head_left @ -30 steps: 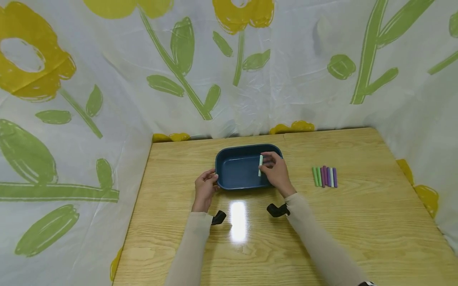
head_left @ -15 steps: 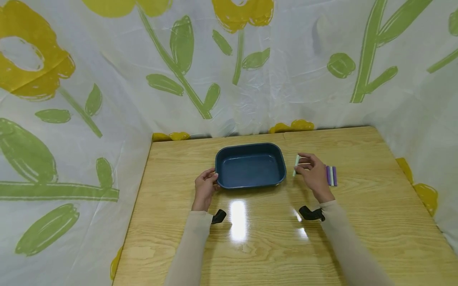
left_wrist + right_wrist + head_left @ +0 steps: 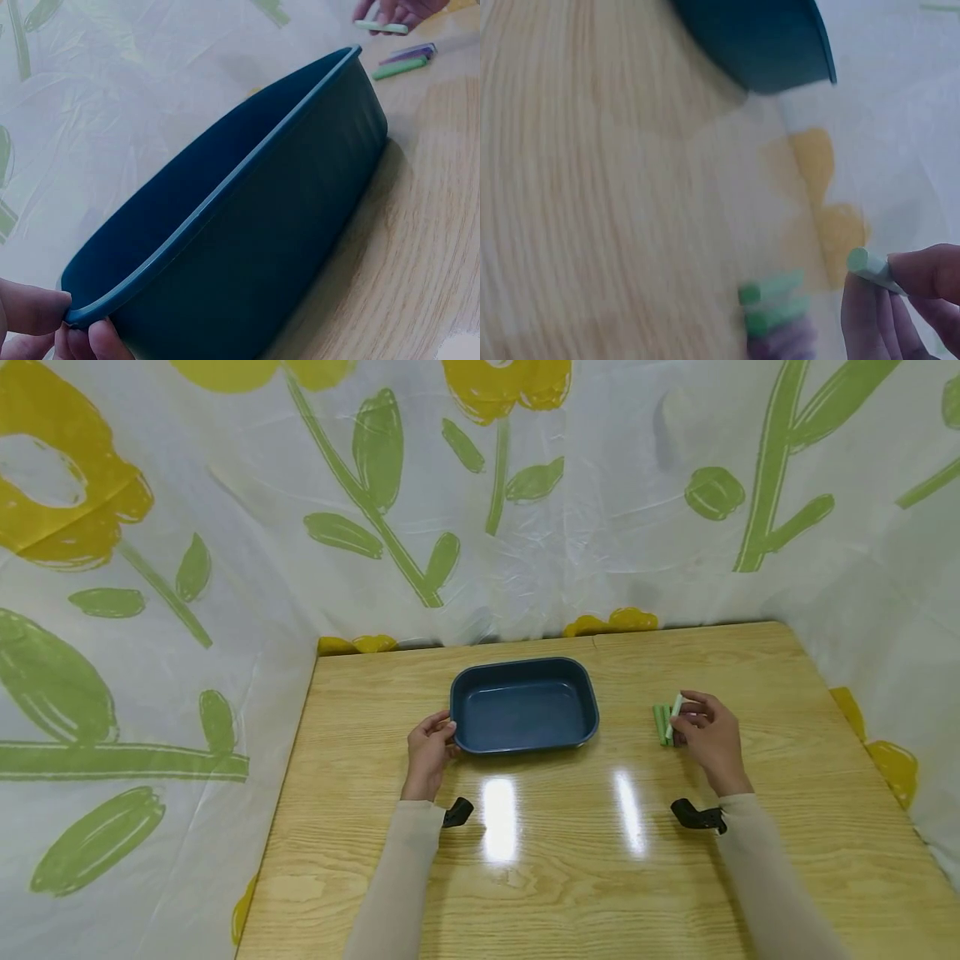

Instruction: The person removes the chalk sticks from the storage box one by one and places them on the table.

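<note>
My left hand (image 3: 429,758) pinches the left rim of a dark blue rectangular tub (image 3: 525,717). In the left wrist view, the thumb lies on the rim and the fingers are below it. Nothing lies inside the tub. Off to the right, my right hand (image 3: 714,742) holds a pale green chalk stick (image 3: 874,268) between thumb and fingers. That hand is above a row of chalk on the table, where green sticks (image 3: 660,725) show at the left end. The hand hides most of the row; purple sticks (image 3: 784,343) appear blurred in the right wrist view.
Everything stands on a light wooden table (image 3: 540,893). A white flower-print cloth (image 3: 622,543) hangs around its back and sides. Each wrist carries a black camera mount, such as the right one (image 3: 697,816).
My right hand has moved right, from over the tub to above the chalk row, with the pale green chalk still in its fingers. My left hand and the tub have stayed put.
</note>
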A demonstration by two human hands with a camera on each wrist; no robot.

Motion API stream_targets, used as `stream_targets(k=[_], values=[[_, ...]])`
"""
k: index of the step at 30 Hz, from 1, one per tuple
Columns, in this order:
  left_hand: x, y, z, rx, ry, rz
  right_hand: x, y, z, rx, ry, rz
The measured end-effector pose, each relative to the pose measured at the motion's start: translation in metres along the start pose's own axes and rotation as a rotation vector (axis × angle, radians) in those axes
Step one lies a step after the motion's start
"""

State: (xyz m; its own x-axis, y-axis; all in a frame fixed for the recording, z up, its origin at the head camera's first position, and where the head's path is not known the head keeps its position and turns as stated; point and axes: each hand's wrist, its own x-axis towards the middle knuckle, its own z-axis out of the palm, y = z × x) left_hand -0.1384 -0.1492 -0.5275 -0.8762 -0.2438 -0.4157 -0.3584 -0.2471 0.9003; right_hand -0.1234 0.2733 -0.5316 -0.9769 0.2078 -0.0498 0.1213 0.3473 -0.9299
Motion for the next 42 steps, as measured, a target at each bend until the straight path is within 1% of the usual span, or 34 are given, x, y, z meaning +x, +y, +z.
stream_targets(k=[5,10,13,17,25,30,34,42], values=[[-0.001,0.001,0.0,0.006,0.004,-0.003,0.0,0.011,-0.016,-0.045,0.034,0.016],[0.0,-0.001,0.0,0.0,0.005,-0.004,0.003,0.02,-0.03,-0.05,0.053,0.042],[0.0,-0.001,0.0,-0.001,0.007,0.001,0.006,0.025,-0.036,-0.059,0.062,0.053],[-0.001,0.0,0.0,0.006,0.014,0.006,0.008,0.031,-0.041,-0.093,0.075,0.043],[0.0,0.0,0.0,0.004,0.005,0.012,0.011,0.036,-0.044,-0.201,0.066,0.022],[0.0,0.0,0.0,0.007,0.006,0.0,0.013,0.038,-0.043,-0.253,0.058,0.006],[0.0,-0.001,-0.001,0.011,0.005,-0.008,0.015,0.04,-0.043,-0.296,0.072,-0.007],[0.0,0.0,-0.001,0.002,0.0,-0.011,0.016,0.042,-0.042,-0.299,0.072,-0.03]])
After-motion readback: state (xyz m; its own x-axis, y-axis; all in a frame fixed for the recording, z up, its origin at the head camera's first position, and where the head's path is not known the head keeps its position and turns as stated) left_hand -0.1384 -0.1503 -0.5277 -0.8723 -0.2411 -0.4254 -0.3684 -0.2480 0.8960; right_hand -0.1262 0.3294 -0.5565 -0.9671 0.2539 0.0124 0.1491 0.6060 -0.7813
